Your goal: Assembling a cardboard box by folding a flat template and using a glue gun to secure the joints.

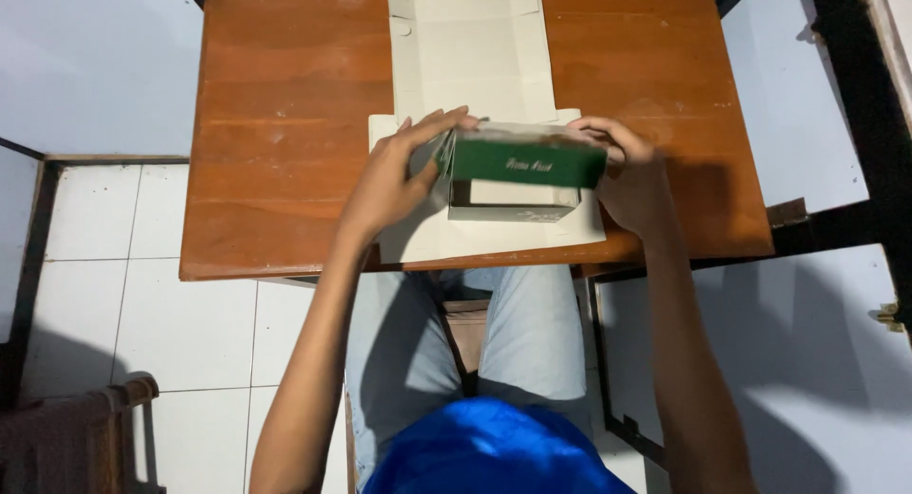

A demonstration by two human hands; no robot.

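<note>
Floor tiles (114, 266), white and glossy, spread under a small wooden counter (275, 171) whose reddish-brown top is scuffed and faintly grained. On it lies a flattened sheet of pale cardboard (475, 57), creased into panels and flaps, reaching from the far edge toward the sitter. A second pale sheet (418, 237) sits at the near edge, and on top of that stands the green box (527, 161), half folded up, its printed outer face dark green and smooth, its inside plain grey-white board.

The box's long axis runs left to right across the person, so each end meets one hand. The left hand (394, 176) presses flat against the left end, fingers curled over the top edge, its grip closed on that end flap. The right hand (632, 176) wraps the right end, thumb on top, also holding firmly. Both sit equally close; neither leads. Below the counter edge, pale jeans (532, 332) and a blue shirt (484, 451) show.
</note>
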